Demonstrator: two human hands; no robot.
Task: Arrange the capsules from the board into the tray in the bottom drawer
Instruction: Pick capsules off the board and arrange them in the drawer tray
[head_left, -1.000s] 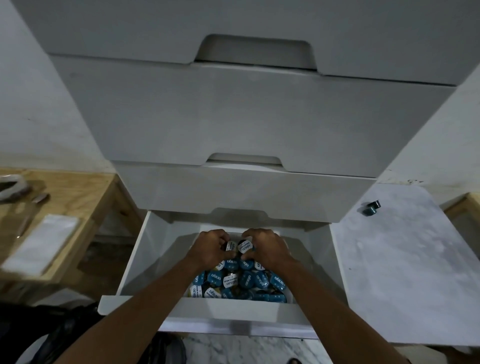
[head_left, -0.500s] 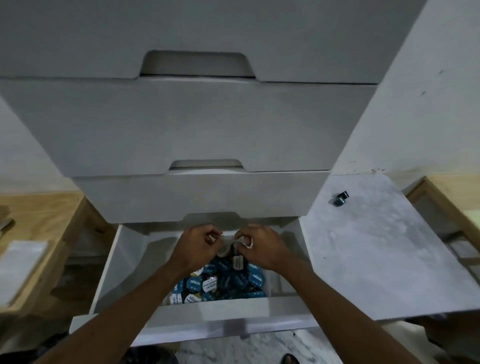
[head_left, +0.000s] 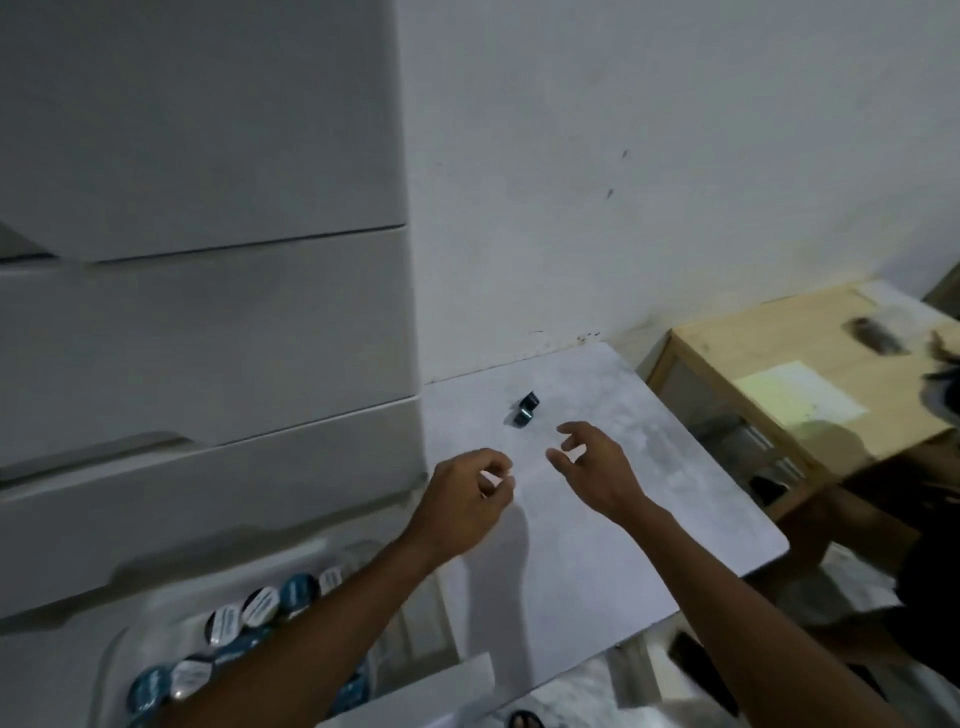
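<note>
Two dark capsules (head_left: 525, 408) lie together on the grey marble board (head_left: 613, 530), near its far edge by the wall. My right hand (head_left: 592, 470) hovers just in front of them, fingers spread, holding nothing. My left hand (head_left: 467, 501) hangs over the board's left edge with fingers loosely curled and nothing visible in it. At the lower left the bottom drawer (head_left: 441, 686) stands pulled out. The tray (head_left: 111, 670) inside it holds several blue and white capsules (head_left: 260, 610), partly hidden by my left forearm.
A white drawer unit (head_left: 208, 312) with closed upper drawers fills the left. A white wall rises behind the board. To the right stands a wooden table (head_left: 753, 364) with a sheet of paper (head_left: 800, 397) and a dark blurred object (head_left: 878, 332).
Both hands have left the tray in the drawer and moved right, out over the board toward the two capsules. My view has swung to the right.
</note>
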